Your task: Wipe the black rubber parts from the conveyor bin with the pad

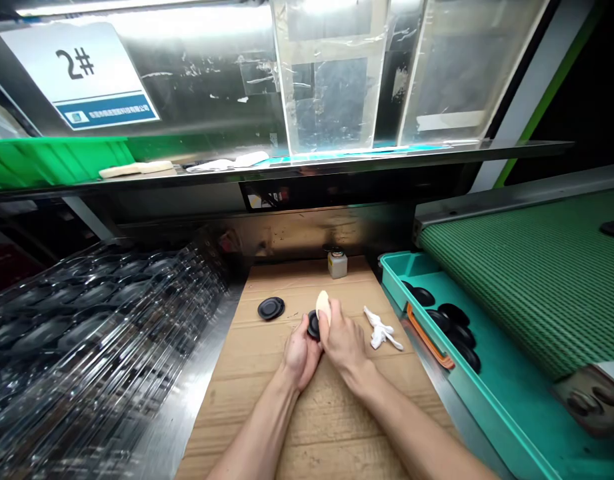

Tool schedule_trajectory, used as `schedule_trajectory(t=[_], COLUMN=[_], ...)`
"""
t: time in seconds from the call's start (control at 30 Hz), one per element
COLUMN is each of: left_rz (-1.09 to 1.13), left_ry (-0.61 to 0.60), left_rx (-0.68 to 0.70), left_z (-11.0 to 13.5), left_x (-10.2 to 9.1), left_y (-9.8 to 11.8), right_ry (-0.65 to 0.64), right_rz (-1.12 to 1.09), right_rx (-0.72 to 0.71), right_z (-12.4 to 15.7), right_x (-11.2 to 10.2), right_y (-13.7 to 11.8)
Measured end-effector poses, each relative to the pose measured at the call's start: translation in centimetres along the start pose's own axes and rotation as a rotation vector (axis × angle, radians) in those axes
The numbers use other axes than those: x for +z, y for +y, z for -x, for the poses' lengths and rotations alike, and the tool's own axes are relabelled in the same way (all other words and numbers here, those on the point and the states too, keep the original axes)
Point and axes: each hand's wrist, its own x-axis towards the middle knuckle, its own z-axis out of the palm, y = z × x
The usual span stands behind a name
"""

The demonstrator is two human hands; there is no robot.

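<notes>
Head view: left hand (pixel 301 353) grips a black disc (pixel 313 325) on edge; right hand (pixel 341 337) holds a cream sponge (pixel 323 308) against it.

Disc sits above the cardboard sheet (pixel 257 363), tilted, flat face turned right; long axis hidden by the hands. Left fingers curl around it; right fingers, pressed together, pinch the sponge. A flat oval disc (pixel 271 308) lies far-left; a white rag (pixel 379 330) lies right, near a teal tray (pixel 411 287).

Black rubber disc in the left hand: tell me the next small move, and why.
Likely slide the cream sponge across the black rubber disc, because the right hand presses the sponge onto it while the left hand cradles the disc steady.
</notes>
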Motion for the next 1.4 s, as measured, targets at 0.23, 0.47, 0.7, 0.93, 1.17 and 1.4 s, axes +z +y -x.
schedule_trajectory(t=[0.23, 0.47, 0.7, 0.93, 1.17, 1.4], left_rz=[-0.035, -0.038, -0.032, -0.141, -0.858, -1.079], left_ry=[0.008, 0.022, 0.022, 0.009, 0.078, 0.06], left_rx=[0.02, 0.023, 0.006, 0.086, 0.8, 0.93], left_z=[-0.1, -0.1, -0.2, 0.6, 2.3, 2.4], left_x=[-0.1, -0.5, -0.7, -0.5, 0.9, 0.4], left_y=[0.0, 0.0, 0.6, 2.2, 0.7, 0.4], right_ry=[-0.024, -0.036, 0.108, 0.239, 0.209, 0.216], right_rz=[-0.008, -0.036, -0.365, -0.687, -0.675, -0.64], right_rx=[-0.003, -0.001, 0.11, 0.157, 0.149, 0.132], right_z=[-0.2, 0.4, -1.9, -2.7, -2.6, -2.4], right_x=[0.0, 0.3, 0.7, 1.9, 2.1, 2.1], right_y=[0.9, 1.1, 4.3, 6.5, 6.6, 6.6])
